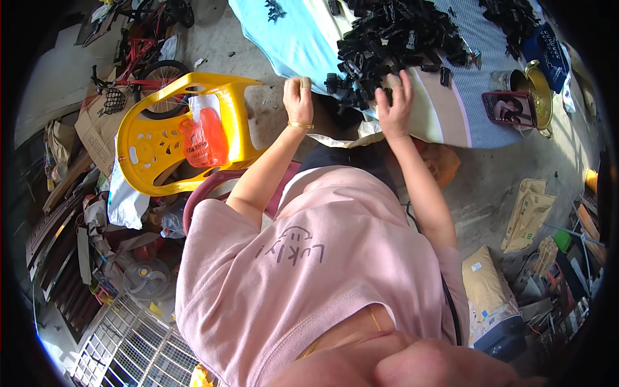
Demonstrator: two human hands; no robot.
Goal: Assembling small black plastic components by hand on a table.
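A large heap of small black plastic parts (406, 35) lies on a table spread with cloths (435, 103). My left hand (298, 102), with a gold bangle at the wrist, is at the table's near edge, left of the heap. Its fingers are curled together, and whatever they may hold is hidden. My right hand (396, 111) is over the near edge of the heap, fingers raised and apart, with nothing visible in them. A few black parts (354, 97) lie between my two hands.
A yellow plastic chair (145, 184) holding a red plastic bag (205, 138) stands to my left, before a red bicycle (138, 55). A phone (509, 108) leans by a gold-coloured pot (540, 97) at right. A wire rack (132, 345) and a sack (483, 280) stand nearer me.
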